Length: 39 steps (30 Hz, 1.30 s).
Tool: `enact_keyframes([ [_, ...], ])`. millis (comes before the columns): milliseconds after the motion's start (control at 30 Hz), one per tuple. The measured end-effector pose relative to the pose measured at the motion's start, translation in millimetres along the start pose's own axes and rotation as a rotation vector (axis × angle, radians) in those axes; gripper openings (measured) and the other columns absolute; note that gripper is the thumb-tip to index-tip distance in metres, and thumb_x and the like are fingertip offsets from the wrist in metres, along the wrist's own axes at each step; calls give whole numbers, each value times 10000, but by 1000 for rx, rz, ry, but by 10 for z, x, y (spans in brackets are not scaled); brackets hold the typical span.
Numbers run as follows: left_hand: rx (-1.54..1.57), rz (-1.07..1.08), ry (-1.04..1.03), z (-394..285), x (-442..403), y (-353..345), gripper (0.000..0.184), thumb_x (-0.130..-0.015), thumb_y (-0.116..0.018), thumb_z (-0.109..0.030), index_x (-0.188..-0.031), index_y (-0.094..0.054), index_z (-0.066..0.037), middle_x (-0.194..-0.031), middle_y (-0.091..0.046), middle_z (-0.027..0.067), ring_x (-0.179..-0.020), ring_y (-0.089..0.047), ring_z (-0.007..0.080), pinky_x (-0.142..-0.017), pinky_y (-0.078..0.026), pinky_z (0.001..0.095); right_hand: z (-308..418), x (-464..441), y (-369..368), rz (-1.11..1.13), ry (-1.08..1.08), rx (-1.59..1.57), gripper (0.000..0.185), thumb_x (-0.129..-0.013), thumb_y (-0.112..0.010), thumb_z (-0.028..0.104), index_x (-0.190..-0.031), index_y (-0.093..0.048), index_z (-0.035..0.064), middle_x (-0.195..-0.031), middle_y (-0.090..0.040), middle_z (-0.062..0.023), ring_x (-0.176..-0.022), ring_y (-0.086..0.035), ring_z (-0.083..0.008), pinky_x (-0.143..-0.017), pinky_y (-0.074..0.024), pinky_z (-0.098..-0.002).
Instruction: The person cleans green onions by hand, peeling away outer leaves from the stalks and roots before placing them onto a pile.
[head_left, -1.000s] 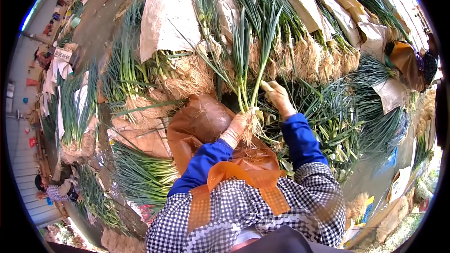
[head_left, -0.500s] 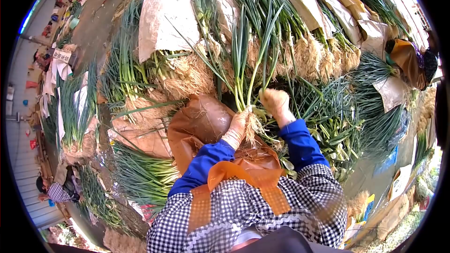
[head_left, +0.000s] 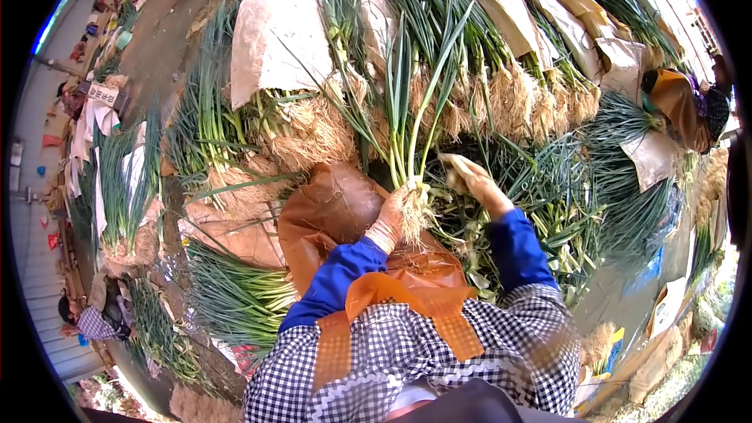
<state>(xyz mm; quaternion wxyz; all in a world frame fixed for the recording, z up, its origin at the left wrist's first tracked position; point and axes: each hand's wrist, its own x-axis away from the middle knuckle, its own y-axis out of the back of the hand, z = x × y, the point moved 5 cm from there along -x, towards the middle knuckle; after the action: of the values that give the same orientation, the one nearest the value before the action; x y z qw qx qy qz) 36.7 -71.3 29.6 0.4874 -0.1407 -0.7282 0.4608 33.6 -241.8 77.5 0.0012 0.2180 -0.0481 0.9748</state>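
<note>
My left hand (head_left: 396, 211) is wrapped round a few green onions (head_left: 404, 158) at their base. Their pale stems and long green leaves point away from me, and the tan roots (head_left: 416, 218) hang out beside my fingers. My right hand (head_left: 479, 185) is just right of the stems, apart from them, with its fingers stretched out and partly smeared by motion. Below it spreads a heap of loose green leaves and peelings (head_left: 540, 196). A brown apron (head_left: 333, 204) covers my lap under the left hand.
Rooted green onion bundles (head_left: 517, 102) lie in a row ahead, partly covered by pale sacking (head_left: 282, 39). More green onions (head_left: 235, 290) lie at my left. A person in a checked top (head_left: 96, 321) is at the far left; another person (head_left: 693, 106) is at the right edge.
My right hand has moved right, away from the stems, and its closed fingers have straightened. The left hand keeps its hold, and the roots are now more spread out.
</note>
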Motion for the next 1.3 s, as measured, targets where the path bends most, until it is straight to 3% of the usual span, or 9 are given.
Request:
enact_keyframes([
  [200, 31, 120, 101, -26, 114, -62, 184, -910, -485, -233, -907, -554, -63, -784, -599, 58, -634, -569, 166, -502, -493, 282, -308, -826, -588, -49, -27, -335, 224, -871, -570, 257, -711, -530, 105, -513, -431, 38, -415, -411, -152, -416, -363, -285],
  [333, 0, 222, 74, -16, -4, 141, 167, -918, -449, -218, -914, -528, -71, -715, -553, 58, -559, -536, 167, -501, -490, 279, 28, -435, -657, -484, 734, 974, 295, -790, -616, 313, -616, -507, 101, -515, -493, -91, -466, -520, -291, -421, -409, -367],
  [533, 207, 367, 142, -149, 143, 4, 413, -897, -460, -216, -1272, -407, -52, -766, -580, 32, -630, -549, 155, -553, -483, 264, 521, 430, -332, 524, 156, 523, 304, -863, -571, 335, -818, -630, 40, -657, -592, -82, -635, -598, -159, -590, -486, -327],
  [633, 50, 545, 122, -305, 196, -58, 499, -879, -505, -192, -1327, -336, -49, -838, -531, 70, -632, -545, 140, -514, -470, 202, 460, -246, 279, 177, -315, 1615, 362, -844, -559, 421, -955, -630, 83, -764, -653, -78, -718, -642, -203, -664, -518, -375],
  [733, 1, 656, -61, -521, 573, -750, 341, -856, -567, -173, -1162, -461, -67, -809, -520, 86, -627, -533, 160, -541, -494, 262, 624, -984, 488, -559, 454, 1328, 297, -816, -597, 365, -737, -543, 84, -619, -577, -100, -536, -568, -228, -496, -453, -353],
  [867, -68, 531, -278, -834, 234, -558, 252, -810, -611, -99, -1036, -505, -63, -844, -560, 103, -649, -564, 163, -534, -501, 244, 339, -1729, 503, -561, 280, 1407, 190, -712, -662, 281, -709, -598, 102, -683, -620, -118, -630, -604, -308, -584, -477, -400],
  [933, -85, 287, -315, -719, 183, -379, 251, -814, -588, -89, -1054, -535, -41, -1028, -602, 126, -842, -607, 244, -805, -498, 410, 278, -1577, 453, -324, 483, 919, 116, -820, -599, 207, -759, -591, 109, -671, -572, 8, -603, -527, -94, -551, -435, -260],
  [1133, 115, 252, -11, -39, -215, 263, 195, -853, -546, -86, -1036, -547, -20, -1046, -582, 129, -964, -569, 238, -849, -485, 387, -93, -306, -282, 160, 136, -210, 181, -873, -566, 114, -1012, -588, -1, -873, -616, -16, -768, -562, -91, -655, -470, -226],
  [1300, -188, -90, -114, 123, -148, 327, 214, -845, -537, -41, -1042, -565, 39, -942, -615, 101, -851, -603, 221, -781, -502, 335, 72, 119, -329, -143, 366, 1481, 119, -825, -585, 201, -769, -628, 105, -601, -586, -65, -618, -622, -240, -519, -490, -320],
])
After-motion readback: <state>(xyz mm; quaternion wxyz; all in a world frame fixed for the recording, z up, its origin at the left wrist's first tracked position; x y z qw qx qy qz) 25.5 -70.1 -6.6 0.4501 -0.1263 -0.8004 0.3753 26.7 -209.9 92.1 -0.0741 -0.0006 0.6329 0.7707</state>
